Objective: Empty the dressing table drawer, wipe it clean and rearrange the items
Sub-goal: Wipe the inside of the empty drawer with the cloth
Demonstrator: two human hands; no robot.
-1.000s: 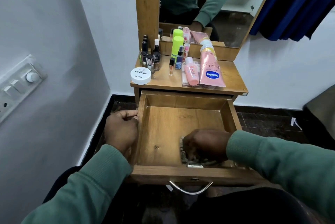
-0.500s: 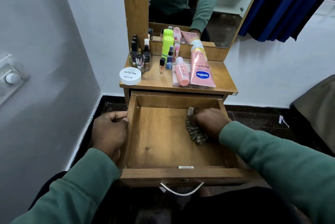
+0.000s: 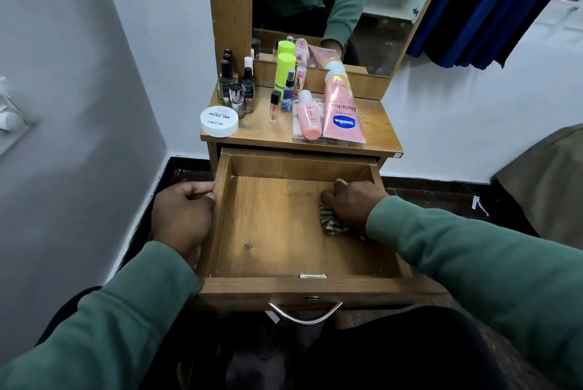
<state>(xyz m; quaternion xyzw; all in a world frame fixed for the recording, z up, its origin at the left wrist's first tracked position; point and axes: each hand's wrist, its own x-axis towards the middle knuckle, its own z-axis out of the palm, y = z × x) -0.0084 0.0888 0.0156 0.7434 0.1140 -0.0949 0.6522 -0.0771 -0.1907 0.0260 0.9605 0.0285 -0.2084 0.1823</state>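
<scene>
Drawer (image 3: 271,225) — bare wood (pulled out), cloth (image 3: 331,224) inside.

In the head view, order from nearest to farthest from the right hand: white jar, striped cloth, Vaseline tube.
1. striped cloth, held by the right hand in the drawer.
2. Vaseline tube, lying on the tabletop's right side.
3. white jar, at the tabletop's front left.

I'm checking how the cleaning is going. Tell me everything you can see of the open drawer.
The drawer is a brown, wood-grained box pulled well out under the table top, with a curved metal handle on its front and a small pale catch inside the front edge. It holds only a striped cloth, gripped by the right hand against the floor near the right wall. The left hand grips its left wall.
</scene>
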